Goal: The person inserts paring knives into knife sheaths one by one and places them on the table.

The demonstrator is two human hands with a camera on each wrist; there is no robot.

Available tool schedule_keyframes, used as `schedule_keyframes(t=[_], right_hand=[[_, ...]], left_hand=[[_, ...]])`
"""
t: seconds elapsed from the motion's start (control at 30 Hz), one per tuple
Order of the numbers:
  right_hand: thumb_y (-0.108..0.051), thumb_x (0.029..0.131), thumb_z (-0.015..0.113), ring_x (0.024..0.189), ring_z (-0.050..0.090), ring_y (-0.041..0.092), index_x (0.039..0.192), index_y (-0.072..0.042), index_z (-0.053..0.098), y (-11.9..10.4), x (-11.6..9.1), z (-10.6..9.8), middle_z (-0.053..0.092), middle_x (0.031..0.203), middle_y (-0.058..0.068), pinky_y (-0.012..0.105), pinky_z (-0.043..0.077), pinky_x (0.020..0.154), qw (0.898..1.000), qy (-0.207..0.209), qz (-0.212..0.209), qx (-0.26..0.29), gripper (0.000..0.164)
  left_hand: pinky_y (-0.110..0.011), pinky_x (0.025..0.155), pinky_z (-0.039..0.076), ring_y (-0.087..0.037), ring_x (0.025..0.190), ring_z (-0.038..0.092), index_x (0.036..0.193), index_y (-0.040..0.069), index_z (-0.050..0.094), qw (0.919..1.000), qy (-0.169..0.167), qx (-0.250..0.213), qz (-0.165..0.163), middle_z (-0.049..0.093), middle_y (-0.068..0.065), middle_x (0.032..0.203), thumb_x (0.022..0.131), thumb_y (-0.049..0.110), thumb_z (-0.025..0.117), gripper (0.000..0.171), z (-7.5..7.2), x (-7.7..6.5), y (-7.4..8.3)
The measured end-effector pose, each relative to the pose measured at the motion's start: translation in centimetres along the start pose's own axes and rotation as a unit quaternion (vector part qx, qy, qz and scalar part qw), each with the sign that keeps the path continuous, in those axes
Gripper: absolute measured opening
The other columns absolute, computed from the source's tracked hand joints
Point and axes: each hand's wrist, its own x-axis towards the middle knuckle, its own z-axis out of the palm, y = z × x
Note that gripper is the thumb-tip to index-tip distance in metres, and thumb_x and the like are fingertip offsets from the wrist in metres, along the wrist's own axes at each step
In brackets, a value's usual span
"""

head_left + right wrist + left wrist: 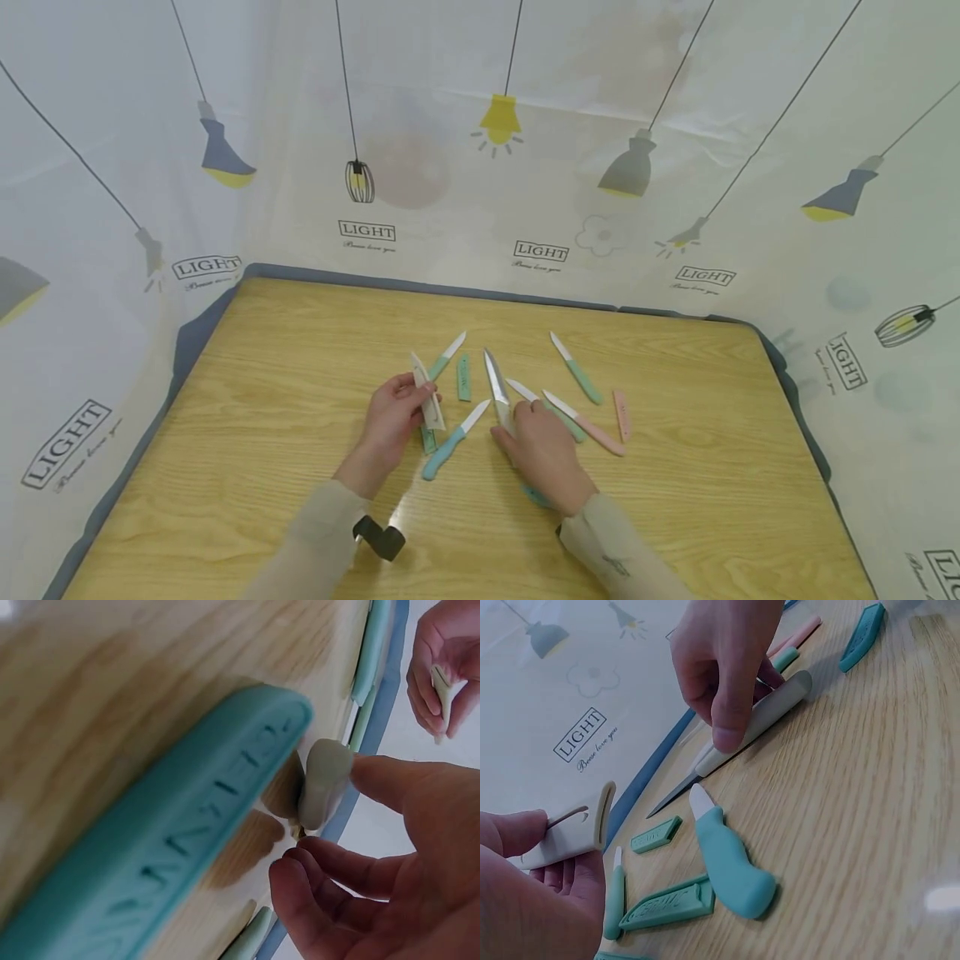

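Observation:
My left hand (390,421) holds a cream blade sheath (429,404) between thumb and fingers, raised above the table; its slot shows in the left wrist view. My right hand (546,450) pinches the cream handle (769,712) of a knife, whose bare metal blade (494,373) points away and left. Between the hands lies a blue-handled paring knife (450,450) with a white blade. Close to the left hand are a green sheath (463,379), a green-handled knife (448,354) and another green sheath (428,442), partly hidden. Under the right wrist, a teal sheath (187,825) shows partly.
Right of the right hand lie a pink-handled knife (596,432), a green-handled knife (576,373), another green-handled knife (567,423) and a pink sheath (622,415). The wooden table (300,358) is bordered by a patterned curtain (450,250) at the back and sides.

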Motion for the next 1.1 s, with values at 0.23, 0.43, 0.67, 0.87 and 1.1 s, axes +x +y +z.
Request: schedule_keyframes(t=[0.23,0.43,0.67,0.87,1.1], right_hand=[[-0.042,0.090,0.064,0.052,0.045,0.015,0.088,-0.001,0.056,-0.3,0.6,0.3,0.047,0.068,0.003,0.025,0.038,0.039,0.999,-0.026,0.029,0.004,0.042],[-0.034,0.091,0.064,0.047,0.042,0.013,0.075,-0.005,0.051,-0.3,0.7,0.3,0.045,0.059,0.001,0.025,0.035,0.036,1.000,-0.002,0.006,-0.007,0.035],[-0.030,0.091,0.064,0.045,0.041,0.012,0.071,-0.007,0.049,-0.2,0.7,0.2,0.044,0.057,0.000,0.023,0.033,0.034,1.000,-0.003,0.006,-0.004,0.034],[-0.029,0.091,0.063,0.046,0.043,0.012,0.075,-0.005,0.053,0.1,0.5,0.0,0.046,0.059,0.000,0.023,0.036,0.036,0.999,0.002,0.024,0.031,0.030],[-0.028,0.091,0.062,0.050,0.047,0.011,0.089,0.000,0.064,0.9,0.1,-1.2,0.051,0.063,0.000,0.022,0.041,0.041,0.994,-0.019,0.058,0.093,0.028]], left_hand=[[-0.030,0.085,0.054,-0.027,0.105,0.061,0.132,-0.005,0.043,1.0000,0.000,0.009,-0.004,0.054,-0.029,0.127,0.095,0.008,0.058,0.042,0.4,0.1,-0.2],[-0.031,0.086,0.054,-0.024,0.102,0.062,0.134,-0.007,0.041,0.9999,-0.006,-0.001,-0.015,0.051,-0.027,0.129,0.096,0.008,0.055,0.044,0.9,0.3,-0.3],[-0.028,0.079,0.055,-0.018,0.086,0.059,0.136,-0.010,0.039,0.9996,-0.009,-0.021,-0.018,0.050,-0.024,0.120,0.096,0.006,0.053,0.046,1.5,0.3,-0.3],[-0.031,0.083,0.051,-0.017,0.085,0.054,0.136,-0.010,0.041,0.9998,-0.013,-0.017,-0.001,0.053,-0.013,0.108,0.096,0.006,0.056,0.046,1.7,0.4,-0.5],[-0.035,0.094,0.048,-0.021,0.097,0.059,0.138,-0.008,0.044,0.9992,-0.017,-0.035,-0.003,0.056,-0.018,0.114,0.101,0.008,0.047,0.041,2.0,0.2,-0.2]])
